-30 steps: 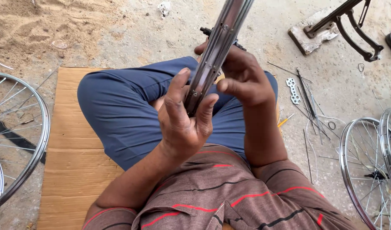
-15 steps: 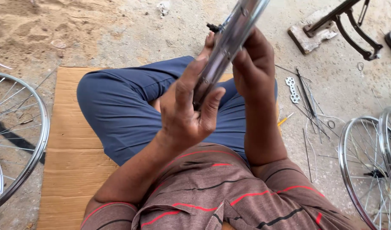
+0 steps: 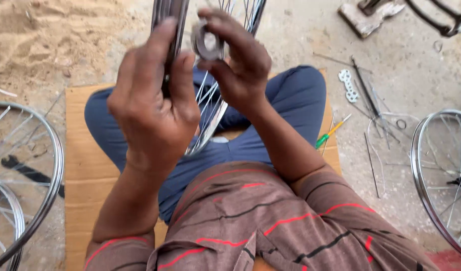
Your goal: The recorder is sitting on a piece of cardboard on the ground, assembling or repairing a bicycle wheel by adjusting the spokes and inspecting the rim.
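I sit cross-legged on a sheet of cardboard (image 3: 87, 175) with a bicycle wheel (image 3: 210, 118) held upright over my lap. My left hand (image 3: 152, 108) is closed around the wheel's shiny rim near the top of the view. My right hand (image 3: 238, 62) pinches the round metal hub (image 3: 206, 44) between thumb and fingers. Thin spokes fan down from the hub to the lower rim, which rests by my blue trousers. The upper part of the wheel runs out of view.
A spoked wheel (image 3: 25, 200) lies on the ground at left, another wheel (image 3: 441, 180) at right. Loose spokes (image 3: 371, 160), a green-handled screwdriver (image 3: 331, 133), a white flat spanner (image 3: 348, 85) and a black frame part (image 3: 441, 20) lie on the concrete. Sand (image 3: 35, 45) covers the upper left.
The wheel has turned from edge-on to show its spokes and hub. My right hand moved from the rim to the hub; both hands rose nearer the camera.
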